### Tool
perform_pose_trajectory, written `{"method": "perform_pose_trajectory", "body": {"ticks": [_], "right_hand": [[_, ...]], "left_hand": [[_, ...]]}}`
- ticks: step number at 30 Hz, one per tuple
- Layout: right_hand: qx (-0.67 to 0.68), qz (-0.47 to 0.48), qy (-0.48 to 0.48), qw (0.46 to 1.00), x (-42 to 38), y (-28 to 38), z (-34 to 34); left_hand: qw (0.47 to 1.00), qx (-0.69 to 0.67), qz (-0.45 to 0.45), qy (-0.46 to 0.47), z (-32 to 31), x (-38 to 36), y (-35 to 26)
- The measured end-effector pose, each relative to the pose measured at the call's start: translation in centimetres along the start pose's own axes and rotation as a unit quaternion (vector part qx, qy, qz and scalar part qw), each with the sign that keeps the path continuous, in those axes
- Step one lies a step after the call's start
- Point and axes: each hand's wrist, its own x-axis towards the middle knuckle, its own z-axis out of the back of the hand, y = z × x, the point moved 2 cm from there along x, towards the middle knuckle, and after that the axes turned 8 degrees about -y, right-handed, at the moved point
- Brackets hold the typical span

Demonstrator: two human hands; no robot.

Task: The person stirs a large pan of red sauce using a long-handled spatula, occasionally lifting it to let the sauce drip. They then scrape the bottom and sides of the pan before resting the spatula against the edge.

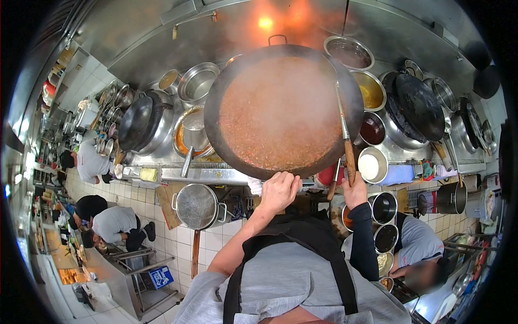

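Note:
A very large dark wok (213,127) full of steaming reddish-brown chunky sauce (270,119) stands in front of me. My left hand (279,191) is at its near rim, fingers curled over the edge, with a bit of white cloth (254,186) beside it. In my right hand (354,193) is the wooden handle of a long metal-shafted wok tool (344,119). Its shaft lies along the wok's right side, and I cannot make out the head. Close to that hand, another wooden handle (335,181) slopes down from the stove edge.
Pots of sauces and liquids flank the wok, including a yellow one (369,92) and a white one (372,164). More woks sit left (137,123) and right (421,105). A strainer pot (197,208) stands below left. Co-workers bend at left (116,227) and right (421,240).

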Motion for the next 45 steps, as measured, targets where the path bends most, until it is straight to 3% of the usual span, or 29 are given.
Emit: {"method": "perform_pose_trajectory", "body": {"ticks": [45], "right_hand": [[0.026,-0.014,-0.005,1.000,-0.1,-0.1,0.0]], "left_hand": [[1.000,-0.007,0.000,-0.009,0.1,0.0,0.0]]}}
